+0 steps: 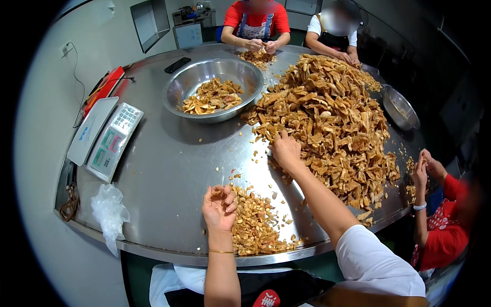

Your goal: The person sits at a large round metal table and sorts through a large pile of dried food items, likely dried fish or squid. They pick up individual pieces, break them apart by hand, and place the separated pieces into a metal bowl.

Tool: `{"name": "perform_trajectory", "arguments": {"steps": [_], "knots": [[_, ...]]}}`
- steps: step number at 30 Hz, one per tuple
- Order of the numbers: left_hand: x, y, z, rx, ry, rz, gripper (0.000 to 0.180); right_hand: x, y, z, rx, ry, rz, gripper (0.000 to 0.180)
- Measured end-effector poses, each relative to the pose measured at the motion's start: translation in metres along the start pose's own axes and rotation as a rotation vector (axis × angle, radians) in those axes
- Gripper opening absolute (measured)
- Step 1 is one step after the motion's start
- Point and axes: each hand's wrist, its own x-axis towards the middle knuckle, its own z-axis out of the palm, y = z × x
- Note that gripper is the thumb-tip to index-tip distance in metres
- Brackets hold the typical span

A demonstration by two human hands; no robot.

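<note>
Fingers (282,136) of the right hand (288,150) are bent narrowly at the left side of a large heap of brown pieces (327,123), which is piled on the right half of the metal table (169,169), as seen in the head view. Whether a piece is pinched there cannot be told, since the fingertips are partly hidden. The left hand (220,210) is held palm up, its fingers half curled, near the near edge and just beside a low heap of small bits (253,225); whether anything is held in it cannot be made out. More pieces are held in a large bowl (204,72) toward the far left edge.

Pieces are probably best taken from the loose foot of the large heap, one or a few at a time, with a light pinch, so that the slope above is not pulled down.

The large heap's long axis appears to be stretched from the far edge toward the near right edge. Its flat, longish pieces are pointed every way, and no shared direction is shown. The low heap is spread from beside the left hand to the near edge.
</note>
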Motion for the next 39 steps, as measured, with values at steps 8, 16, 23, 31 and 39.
{"name": "perform_trajectory", "arguments": {"steps": [8,16,23,31,39], "knots": [[-0.003,-0.003,0.006,0.179,0.212,0.090,0.012,0.003,0.012,0.009,0.176,0.029,0.121,0.012],[-0.001,-0.003,0.001,0.257,0.140,0.065,0.014,-0.007,0.005,0.012,-0.133,0.125,-0.174,0.022],[0.002,-0.008,0.003,0.425,0.139,0.112,0.016,-0.031,-0.001,0.001,0.862,0.118,0.122,0.019],[0.000,-0.028,0.010,0.854,0.136,0.138,0.026,-0.092,-0.019,-0.024,2.037,-0.735,0.592,0.025],[-0.001,-0.031,0.012,1.082,0.209,0.144,0.021,-0.098,-0.031,-0.016,1.617,-0.613,0.233,0.022]]}}
